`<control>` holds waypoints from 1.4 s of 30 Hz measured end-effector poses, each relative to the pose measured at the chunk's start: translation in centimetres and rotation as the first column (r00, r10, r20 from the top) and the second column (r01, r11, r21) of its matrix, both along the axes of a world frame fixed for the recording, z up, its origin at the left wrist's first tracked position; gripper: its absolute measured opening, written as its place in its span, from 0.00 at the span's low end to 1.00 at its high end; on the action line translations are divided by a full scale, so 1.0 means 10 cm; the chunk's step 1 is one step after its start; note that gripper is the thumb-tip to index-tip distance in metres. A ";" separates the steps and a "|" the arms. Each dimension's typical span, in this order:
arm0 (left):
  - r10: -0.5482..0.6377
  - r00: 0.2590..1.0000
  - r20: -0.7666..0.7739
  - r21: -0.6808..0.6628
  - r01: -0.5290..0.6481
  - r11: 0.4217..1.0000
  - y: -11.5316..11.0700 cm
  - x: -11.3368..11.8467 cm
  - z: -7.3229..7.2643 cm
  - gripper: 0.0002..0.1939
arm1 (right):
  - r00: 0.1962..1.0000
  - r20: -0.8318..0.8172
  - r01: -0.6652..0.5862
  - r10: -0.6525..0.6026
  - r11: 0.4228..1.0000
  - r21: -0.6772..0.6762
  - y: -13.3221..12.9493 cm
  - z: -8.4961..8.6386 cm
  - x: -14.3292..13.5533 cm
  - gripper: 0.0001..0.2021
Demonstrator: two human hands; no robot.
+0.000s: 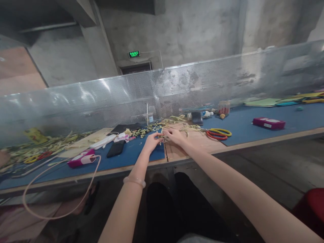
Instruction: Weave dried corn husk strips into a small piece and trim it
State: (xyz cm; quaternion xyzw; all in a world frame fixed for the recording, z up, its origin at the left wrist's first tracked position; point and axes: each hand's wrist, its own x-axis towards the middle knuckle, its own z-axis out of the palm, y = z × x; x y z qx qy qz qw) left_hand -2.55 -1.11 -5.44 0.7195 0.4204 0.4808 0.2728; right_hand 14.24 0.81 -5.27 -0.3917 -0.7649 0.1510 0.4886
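My left hand (153, 141) and my right hand (174, 136) meet over the front middle of the table, where the blue surface borders a bare wooden patch (194, 141). Fingertips of both hands are pinched close together. Whatever sits between them is too small to make out. Just beyond the hands lie pale green dried strips (174, 119) and a darker green knotted or braided length (144, 131). To the right of my right hand rest scissors (219, 134) with red and yellow handles. A black phone (115, 149) lies left of my left hand.
A magenta box with a cable (81, 158) stands left, its cable looping past the table edge. Another magenta box (268, 123) is right. A perforated metal screen (126, 92) runs along the back. Another person's hand (3, 157) shows at far left, near more strips and scissors.
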 end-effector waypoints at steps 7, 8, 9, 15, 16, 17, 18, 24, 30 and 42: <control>0.115 0.986 -0.123 0.191 -0.090 0.977 0.01 -0.04 0.01 0.11 | 0.986 0.166 -0.023 0.000 0.990 0.138 -0.04 0.00 -0.03 0.13; 0.120 0.985 -0.122 0.204 -0.094 0.974 0.01 -0.04 0.01 0.11 | 0.986 0.167 -0.016 -0.008 0.990 0.142 -0.04 0.01 -0.03 0.13; 0.125 0.985 -0.122 0.212 -0.097 0.972 0.00 -0.03 0.01 0.11 | 0.986 0.166 -0.006 -0.018 0.989 0.145 -0.05 0.01 -0.03 0.13; 0.164 0.979 -0.123 0.204 -0.136 0.969 -0.01 -0.02 0.02 0.10 | 0.981 0.153 0.094 -0.121 0.981 0.169 -0.06 0.03 -0.02 0.13; 0.164 0.980 -0.116 0.201 -0.139 0.970 -0.01 -0.02 0.02 0.10 | 0.979 0.154 0.110 -0.137 0.979 0.175 -0.06 0.03 -0.02 0.13; 0.163 0.981 -0.108 0.198 -0.139 0.970 -0.01 -0.02 0.02 0.10 | 0.976 0.154 0.125 -0.154 0.975 0.181 -0.06 0.03 -0.03 0.13; 0.161 0.982 -0.096 0.192 -0.140 0.971 -0.01 -0.02 0.02 0.10 | 0.973 0.154 0.140 -0.170 0.972 0.187 -0.06 0.03 -0.03 0.13; 0.114 0.991 -0.062 0.163 -0.103 0.981 0.04 -0.03 0.00 0.11 | 0.942 0.164 0.248 -0.294 0.936 0.249 -0.04 0.03 -0.05 0.11; 0.175 0.983 -0.045 0.120 -0.169 0.978 0.09 -0.06 -0.04 0.14 | 0.899 0.180 0.336 -0.399 0.892 0.303 -0.04 0.02 -0.03 0.13; 0.123 0.976 0.177 0.002 -0.125 0.992 0.04 0.00 0.01 0.09 | 0.840 0.500 -0.016 -0.210 0.912 0.411 -0.13 -0.03 -0.14 0.12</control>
